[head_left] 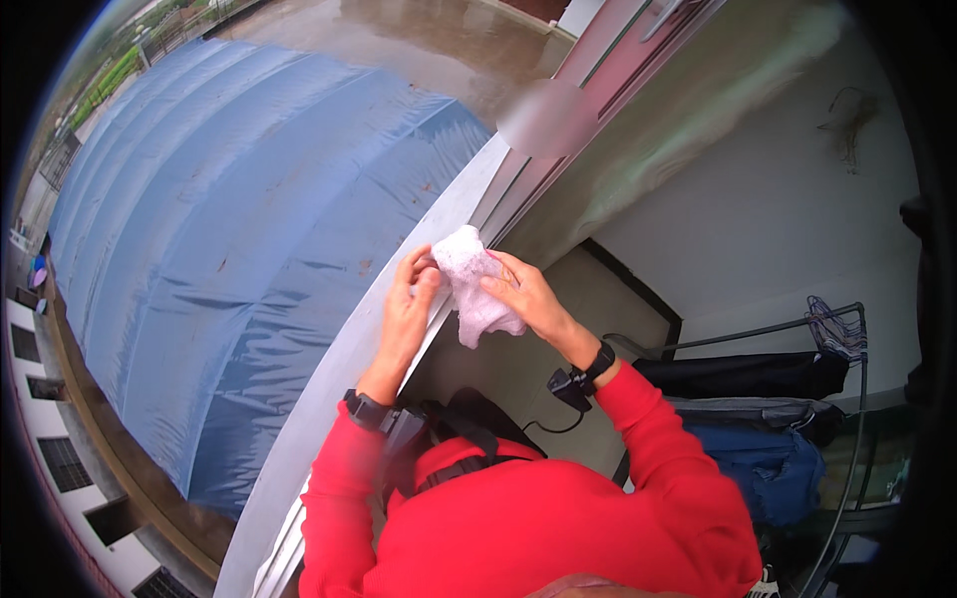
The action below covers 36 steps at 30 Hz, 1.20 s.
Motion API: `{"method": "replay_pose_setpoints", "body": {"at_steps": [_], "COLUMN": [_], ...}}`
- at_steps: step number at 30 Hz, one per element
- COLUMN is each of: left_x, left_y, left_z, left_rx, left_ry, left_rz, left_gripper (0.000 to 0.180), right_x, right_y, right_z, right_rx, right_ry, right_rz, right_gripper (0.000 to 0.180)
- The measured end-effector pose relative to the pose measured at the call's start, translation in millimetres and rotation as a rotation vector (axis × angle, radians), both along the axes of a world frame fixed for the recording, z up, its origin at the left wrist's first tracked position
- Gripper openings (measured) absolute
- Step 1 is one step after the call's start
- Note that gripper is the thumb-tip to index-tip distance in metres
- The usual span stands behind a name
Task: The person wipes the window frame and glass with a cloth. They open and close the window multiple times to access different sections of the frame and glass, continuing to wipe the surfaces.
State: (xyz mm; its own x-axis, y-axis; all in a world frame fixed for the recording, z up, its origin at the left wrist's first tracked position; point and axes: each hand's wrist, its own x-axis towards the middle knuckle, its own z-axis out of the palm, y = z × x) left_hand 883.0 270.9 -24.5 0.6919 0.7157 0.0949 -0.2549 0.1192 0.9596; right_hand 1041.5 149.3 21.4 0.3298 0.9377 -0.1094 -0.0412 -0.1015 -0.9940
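A crumpled pale pink cloth (467,274) with darker smudges hangs between my two hands, above the inner edge of the window ledge. My left hand (407,307) has its fingers curled at the cloth's left edge; the fingertips are partly hidden behind it. From the other side, my right hand (533,299) pinches the cloth, thumb in front and fingers bent over the upper edge. The cloth's lower end droops free. Underneath runs the white window ledge (329,399), and the window's sliding frame (528,184) rises just beyond the cloth.
Outside, to the left, a large blue tarpaulin roof (269,229) lies below the ledge. A clothes rack (859,399) with hangers (835,329) and dark garments (758,375) stands inside at the right. A white wall (788,199) and the tiled floor (608,299) lie behind it.
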Motion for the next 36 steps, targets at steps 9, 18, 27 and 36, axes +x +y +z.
{"method": "replay_pose_setpoints", "body": {"at_steps": [9,18,27,36], "left_x": [77,151,166,162], "left_y": [27,84,120,163], "left_z": [21,88,267,535], "left_rx": [-0.838,-0.257,0.157,0.806], "left_ry": [-0.566,-0.344,-0.727,-0.554], "left_rz": [-0.244,-0.187,-0.319,-0.264], "left_gripper": [0.065,0.053,0.056,0.051], "right_x": [32,114,110,104], "right_y": [14,40,49,49], "right_z": [83,97,94,97], "right_rx": [0.240,0.507,0.477,0.486], "right_ry": [-1.169,-1.133,-1.188,-1.058], "right_rz": [-0.066,-0.327,-0.357,-0.405], "right_gripper": [0.064,0.059,0.053,0.056]}}
